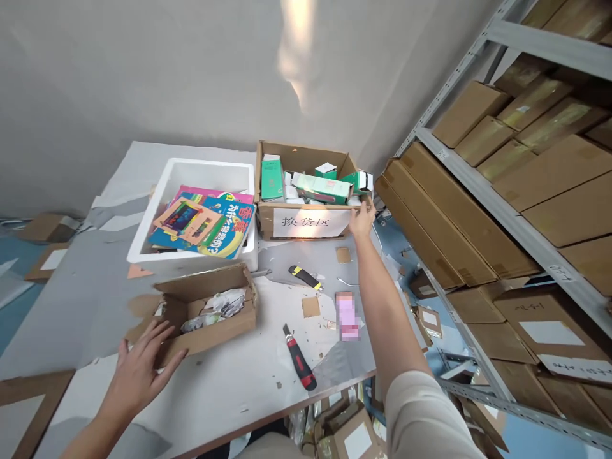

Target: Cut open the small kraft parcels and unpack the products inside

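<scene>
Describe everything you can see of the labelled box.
The labelled box looks like brown cardboard and stands upright on the table, top open. A white sheet with black characters covers much of its front. Green and white cartons lie inside, some poking above the rim. The right hand touches its front right corner. A white tub stands close on its left.
</scene>
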`<action>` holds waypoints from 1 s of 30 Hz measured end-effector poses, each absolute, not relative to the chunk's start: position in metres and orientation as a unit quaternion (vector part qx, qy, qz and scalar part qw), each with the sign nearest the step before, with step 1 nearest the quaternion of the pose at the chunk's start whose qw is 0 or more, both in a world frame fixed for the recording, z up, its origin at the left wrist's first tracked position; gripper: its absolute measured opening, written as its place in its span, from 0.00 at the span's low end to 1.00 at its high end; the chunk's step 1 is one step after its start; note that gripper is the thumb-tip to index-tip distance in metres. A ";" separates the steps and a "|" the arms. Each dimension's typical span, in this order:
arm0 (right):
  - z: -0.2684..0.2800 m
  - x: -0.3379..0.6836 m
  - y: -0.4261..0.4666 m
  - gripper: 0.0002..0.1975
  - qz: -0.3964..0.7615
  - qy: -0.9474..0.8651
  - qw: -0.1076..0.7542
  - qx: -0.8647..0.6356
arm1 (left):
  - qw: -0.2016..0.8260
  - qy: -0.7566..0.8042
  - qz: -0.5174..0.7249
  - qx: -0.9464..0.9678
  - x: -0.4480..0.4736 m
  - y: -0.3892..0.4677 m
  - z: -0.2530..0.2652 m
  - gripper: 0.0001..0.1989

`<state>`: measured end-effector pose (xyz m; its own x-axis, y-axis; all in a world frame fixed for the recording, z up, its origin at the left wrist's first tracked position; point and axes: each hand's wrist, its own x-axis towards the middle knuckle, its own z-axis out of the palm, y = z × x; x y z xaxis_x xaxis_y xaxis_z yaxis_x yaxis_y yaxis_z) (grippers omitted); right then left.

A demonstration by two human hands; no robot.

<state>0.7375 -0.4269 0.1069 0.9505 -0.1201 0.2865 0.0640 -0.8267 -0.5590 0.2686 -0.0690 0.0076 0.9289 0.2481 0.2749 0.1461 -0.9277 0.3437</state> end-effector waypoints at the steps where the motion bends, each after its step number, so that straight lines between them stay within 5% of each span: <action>1: 0.109 0.734 -0.432 0.28 -0.162 0.010 0.298 -0.941 | 0.164 0.098 0.162 0.968 0.268 -0.069 0.007 0.27; 8: 0.081 0.633 -0.444 0.31 -0.245 -0.086 0.355 -0.898 | 0.211 0.133 0.186 0.950 0.256 -0.078 0.007 0.23; 12: 0.021 0.517 -0.410 0.28 0.030 -0.143 0.457 -0.877 | 0.282 0.188 0.207 0.918 0.238 -0.075 0.003 0.39; 16: -0.020 0.440 -0.356 0.38 0.271 -0.143 0.477 -0.824 | 0.418 0.260 0.152 0.857 0.231 -0.060 -0.014 0.55; 21: -0.019 0.415 -0.297 0.39 0.310 -0.129 0.524 -0.783 | 0.529 0.254 0.009 0.810 0.250 -0.052 -0.025 0.44; 30: -0.005 0.332 -0.324 0.23 0.191 -0.060 0.558 -0.805 | 0.632 0.293 0.104 0.710 0.204 -0.074 -0.013 0.32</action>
